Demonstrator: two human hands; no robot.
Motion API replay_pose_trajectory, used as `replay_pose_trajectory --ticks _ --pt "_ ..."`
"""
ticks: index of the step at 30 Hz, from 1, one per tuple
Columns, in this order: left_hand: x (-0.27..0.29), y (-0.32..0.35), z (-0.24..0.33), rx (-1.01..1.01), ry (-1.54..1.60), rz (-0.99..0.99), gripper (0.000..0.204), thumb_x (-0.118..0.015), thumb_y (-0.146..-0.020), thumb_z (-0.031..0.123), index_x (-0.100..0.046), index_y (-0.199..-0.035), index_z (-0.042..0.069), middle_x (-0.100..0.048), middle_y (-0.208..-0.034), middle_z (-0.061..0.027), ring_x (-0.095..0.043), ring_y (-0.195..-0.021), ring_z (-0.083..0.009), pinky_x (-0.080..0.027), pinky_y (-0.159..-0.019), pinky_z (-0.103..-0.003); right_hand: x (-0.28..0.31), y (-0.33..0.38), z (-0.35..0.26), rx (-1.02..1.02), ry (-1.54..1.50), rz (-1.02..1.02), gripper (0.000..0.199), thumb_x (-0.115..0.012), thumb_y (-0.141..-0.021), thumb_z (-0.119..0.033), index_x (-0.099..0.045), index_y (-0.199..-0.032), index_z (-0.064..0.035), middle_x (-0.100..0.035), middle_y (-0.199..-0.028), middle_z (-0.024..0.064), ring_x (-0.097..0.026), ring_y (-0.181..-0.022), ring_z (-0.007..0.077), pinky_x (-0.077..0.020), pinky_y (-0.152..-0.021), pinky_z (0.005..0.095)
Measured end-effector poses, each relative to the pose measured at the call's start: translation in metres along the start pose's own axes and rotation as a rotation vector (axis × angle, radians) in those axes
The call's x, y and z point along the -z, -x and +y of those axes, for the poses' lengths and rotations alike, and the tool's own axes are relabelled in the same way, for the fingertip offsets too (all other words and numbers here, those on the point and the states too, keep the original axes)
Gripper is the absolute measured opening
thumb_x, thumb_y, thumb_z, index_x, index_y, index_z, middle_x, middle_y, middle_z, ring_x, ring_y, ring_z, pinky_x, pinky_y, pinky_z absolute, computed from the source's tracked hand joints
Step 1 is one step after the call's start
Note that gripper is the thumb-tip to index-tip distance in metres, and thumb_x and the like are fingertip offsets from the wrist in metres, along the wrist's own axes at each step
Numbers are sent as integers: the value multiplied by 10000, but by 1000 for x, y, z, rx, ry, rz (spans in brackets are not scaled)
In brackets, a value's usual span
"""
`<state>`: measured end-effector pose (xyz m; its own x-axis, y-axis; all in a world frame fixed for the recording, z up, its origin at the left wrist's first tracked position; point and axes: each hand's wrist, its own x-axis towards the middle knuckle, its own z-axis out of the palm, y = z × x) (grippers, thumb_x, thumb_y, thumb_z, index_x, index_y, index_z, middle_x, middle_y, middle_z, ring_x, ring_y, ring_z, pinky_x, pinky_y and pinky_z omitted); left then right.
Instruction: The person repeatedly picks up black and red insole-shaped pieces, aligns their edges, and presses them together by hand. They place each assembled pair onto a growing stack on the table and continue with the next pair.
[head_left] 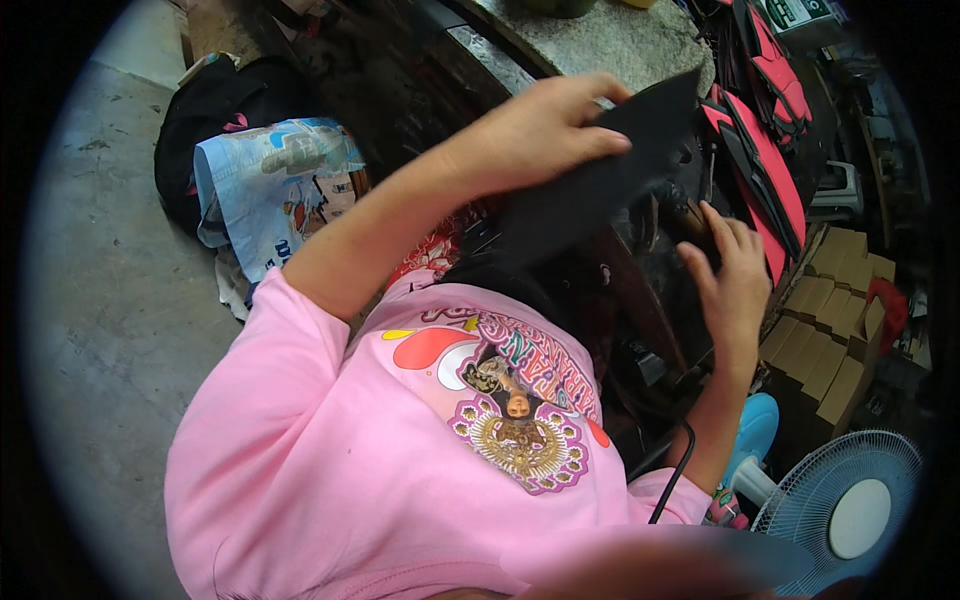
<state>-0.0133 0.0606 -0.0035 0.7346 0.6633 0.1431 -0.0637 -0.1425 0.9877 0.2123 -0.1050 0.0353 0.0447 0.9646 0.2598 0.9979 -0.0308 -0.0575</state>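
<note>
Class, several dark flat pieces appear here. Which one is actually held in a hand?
The black sheet pinched by the left hand, lifted above the work. The red-and-black pieces are stacked at the right, untouched.

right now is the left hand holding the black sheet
Yes, the left hand grips the black sheet by its upper edge, thumb under and fingers over it.

1 head-worn fisheye looks steeply down, close over the person's pink shirt (400, 470).
</note>
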Motion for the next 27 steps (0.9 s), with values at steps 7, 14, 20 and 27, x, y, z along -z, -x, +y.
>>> replay_pose_trajectory --ticks 7,14,20,27 --pt "34 6 5 169 -241 -10 417 -663 -903 85 -541 -1297 25 -715 -842 -69 -652 -679 -72 -503 -583 -226 -20 -6 33 -168 -210 148 289 -643 -970 -253 -656 -1223 -115 -685 -1063 46 -661 -831 240 -506 -742 346" --pt "35 4 13 197 -319 -4 399 -656 -889 96 -569 -1269 14 -688 -793 -46 -612 -633 -64 -479 -560 -235 -19 -53 -2 -200 -867 357 407 -579 -1030 -250 -561 -1427 -157 -684 -1186 19 -596 -829 57 -493 -756 217" --pt "34 2 13 166 -343 5 393 -667 -882 108 -573 -1250 9 -666 -766 -43 -603 -646 -69 -475 -568 -251 -4 -57 1 -128 -349 193 359 -600 -1009 -325 -620 -1362 -265 -741 -1050 104 -681 -888 93 -532 -752 283" --pt "32 -12 6 147 -337 43 387 -671 -875 116 -569 -1233 7 -670 -761 -58 -608 -634 -86 -482 -574 -266 -20 -36 -2 -353 -672 20 380 -595 -1015 -313 -603 -1388 -238 -739 -1084 73 -645 -856 36 -514 -722 239"
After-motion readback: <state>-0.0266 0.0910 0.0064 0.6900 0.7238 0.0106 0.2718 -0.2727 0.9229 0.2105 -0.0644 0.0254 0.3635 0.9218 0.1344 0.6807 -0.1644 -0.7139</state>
